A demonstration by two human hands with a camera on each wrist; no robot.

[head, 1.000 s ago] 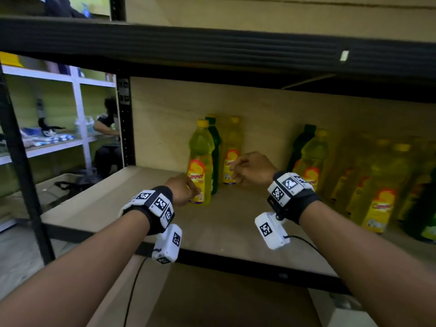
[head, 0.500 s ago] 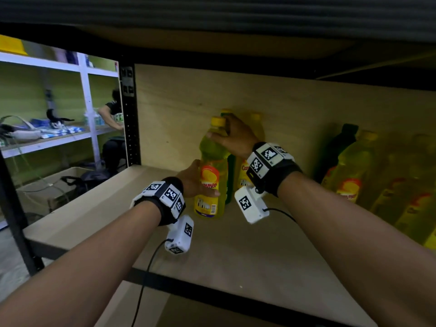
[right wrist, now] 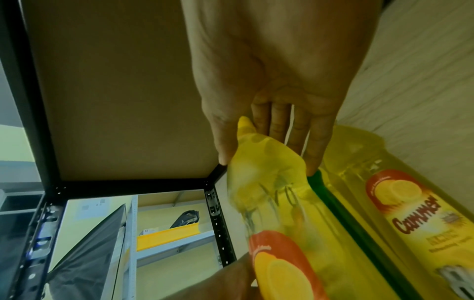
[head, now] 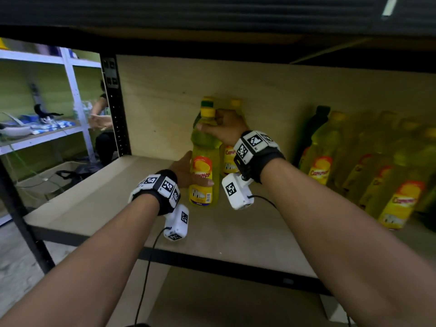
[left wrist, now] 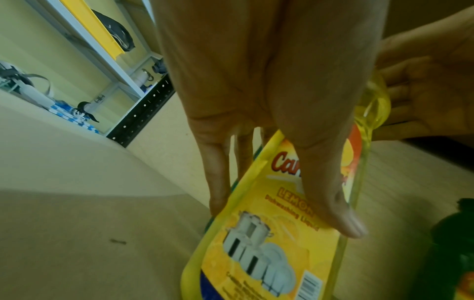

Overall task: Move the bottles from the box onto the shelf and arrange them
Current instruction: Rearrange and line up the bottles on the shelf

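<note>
A yellow dish-liquid bottle point(head: 203, 166) with a yellow cap stands upright on the wooden shelf board point(head: 94, 197), in front of the back panel. My left hand point(head: 192, 177) grips its lower body, thumb point(left wrist: 333, 205) across the label point(left wrist: 259, 253). My right hand point(head: 213, 125) grips the same bottle at its neck and shoulder point(right wrist: 269, 172). Close behind it stand a green bottle point(right wrist: 346, 213) and a second yellow bottle point(head: 229, 158). The box is out of view.
Several more yellow bottles point(head: 328, 149) and a dark green one point(head: 317, 119) line the shelf's right side. A black upright post point(head: 115, 107) marks the shelf's left end, with bare board beside it. The upper shelf's black beam point(head: 212, 10) hangs low overhead. A person sits beyond the post.
My right hand rose from label height to the front bottle's neck. My left hand closed round its lower body. The head camera came closer and lower under the upper shelf.
</note>
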